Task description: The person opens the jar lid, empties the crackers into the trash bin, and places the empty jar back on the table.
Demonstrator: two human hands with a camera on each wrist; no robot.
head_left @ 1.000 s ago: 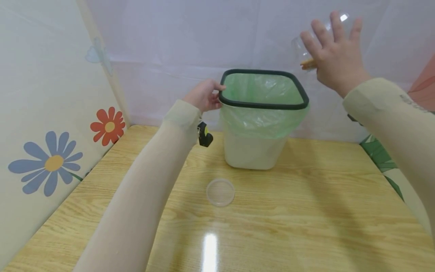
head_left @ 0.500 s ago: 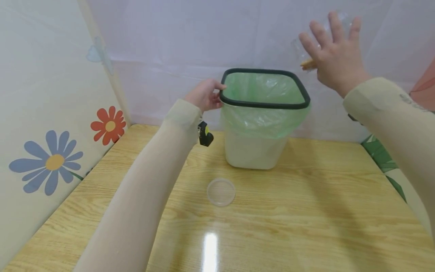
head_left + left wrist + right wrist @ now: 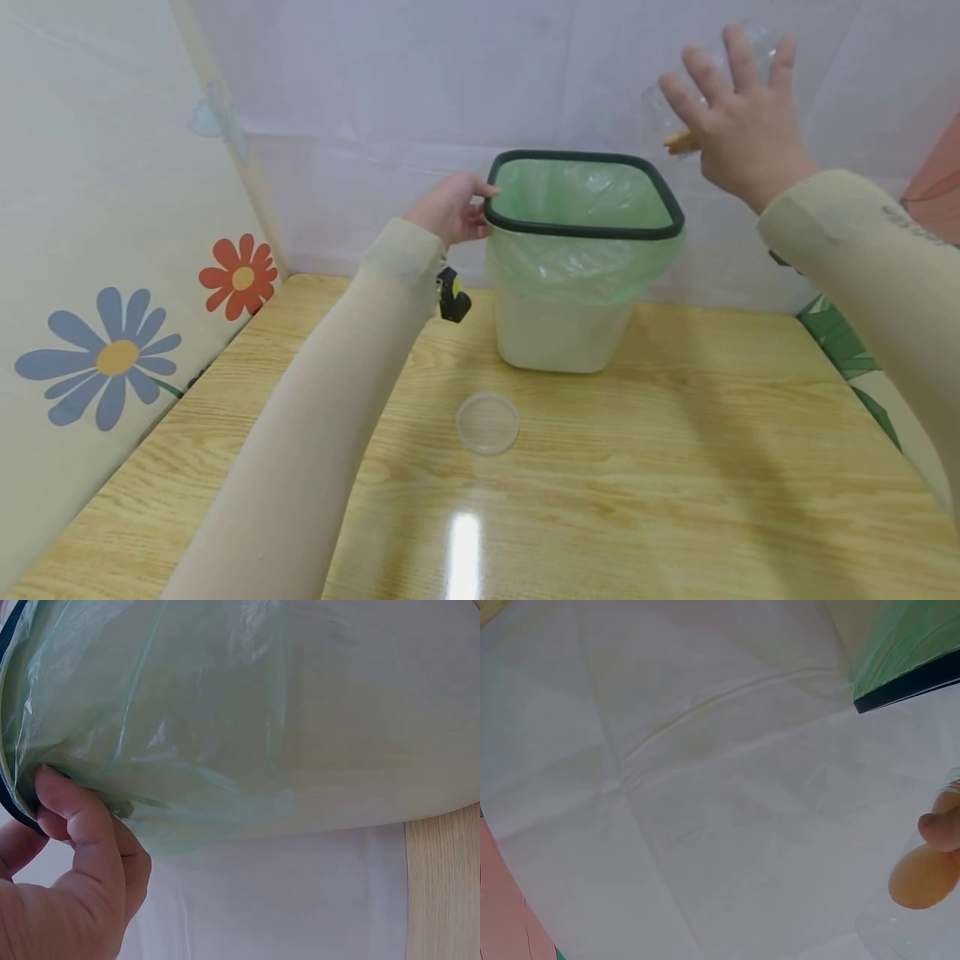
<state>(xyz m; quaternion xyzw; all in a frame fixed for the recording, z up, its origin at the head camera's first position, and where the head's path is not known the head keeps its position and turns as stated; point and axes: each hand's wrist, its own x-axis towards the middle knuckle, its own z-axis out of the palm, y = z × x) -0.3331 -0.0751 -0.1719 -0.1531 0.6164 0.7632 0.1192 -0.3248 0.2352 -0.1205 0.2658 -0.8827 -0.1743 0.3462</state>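
A pale bin [image 3: 558,337] stands upright at the back of the table, lined with a green plastic bag [image 3: 573,271] under a black rim [image 3: 581,232]. My left hand [image 3: 453,210] pinches the rim at its left corner; fingers press the bag's folded edge in the left wrist view. Up to the right of the bin, my right hand [image 3: 746,125] grips a clear jar [image 3: 657,108], tilted with its mouth toward the bin. Orange-brown pieces [image 3: 922,877] show in the jar near the thumb. The hand hides most of the jar in the head view.
A clear round lid [image 3: 487,424] lies flat on the wooden table [image 3: 637,500] in front of the bin. Right behind the bin hangs a white cloth [image 3: 390,100]. A flower-patterned cloth [image 3: 75,208] borders the left side.
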